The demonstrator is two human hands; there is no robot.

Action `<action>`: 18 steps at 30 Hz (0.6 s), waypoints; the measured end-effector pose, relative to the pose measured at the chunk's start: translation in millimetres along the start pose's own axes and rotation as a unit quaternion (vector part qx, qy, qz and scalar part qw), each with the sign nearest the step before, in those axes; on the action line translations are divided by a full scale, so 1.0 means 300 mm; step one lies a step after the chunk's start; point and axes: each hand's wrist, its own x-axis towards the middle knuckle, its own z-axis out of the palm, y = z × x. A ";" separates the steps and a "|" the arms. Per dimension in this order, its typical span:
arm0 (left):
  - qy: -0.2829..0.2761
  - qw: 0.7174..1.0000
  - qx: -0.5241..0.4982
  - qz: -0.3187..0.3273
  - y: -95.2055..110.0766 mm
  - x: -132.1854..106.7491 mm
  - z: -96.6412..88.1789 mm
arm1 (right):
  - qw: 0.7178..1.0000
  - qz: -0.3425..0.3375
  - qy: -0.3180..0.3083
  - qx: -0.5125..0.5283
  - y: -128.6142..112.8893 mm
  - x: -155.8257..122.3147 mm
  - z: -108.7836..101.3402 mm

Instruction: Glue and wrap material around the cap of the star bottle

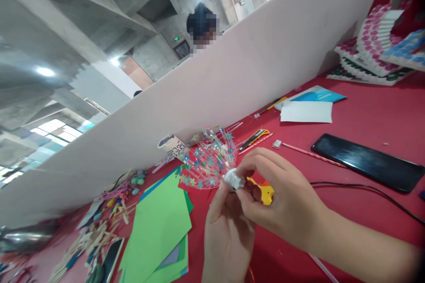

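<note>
Above the red table, my left hand (pixel 229 225) is closed around the base of a spray of clear strands with small coloured stars (pixel 209 159). The strands fan out up and to the left, away from me. My right hand (pixel 279 199) pinches the small white and clear fitting (pixel 234 179) where the strands come together. Both sets of fingertips meet there and hide part of it. Behind the right hand's fingers, a yellow object (pixel 265 192) shows only partly.
Green paper sheets (pixel 159 221) lie left, beside craft sticks (pixel 89 239) and pom-poms. Beyond my hands are a paper cup (pixel 171 145) and a yellow-black utility knife (pixel 254 139). At right lie a black phone (pixel 368 159) and cable (pixel 372 192). A white partition (pixel 265 62) borders the table.
</note>
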 end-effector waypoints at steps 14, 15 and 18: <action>-0.119 0.992 -0.044 0.019 -0.022 -0.007 0.015 | 0.997 -0.041 -0.022 -0.060 -0.056 0.025 -0.047; -0.114 0.992 -0.048 0.017 -0.025 -0.004 0.011 | 0.996 -0.047 -0.026 -0.067 -0.054 0.023 -0.049; -0.082 0.995 -0.061 0.003 -0.029 0.000 0.012 | 0.993 -0.074 -0.021 -0.094 -0.049 0.021 -0.055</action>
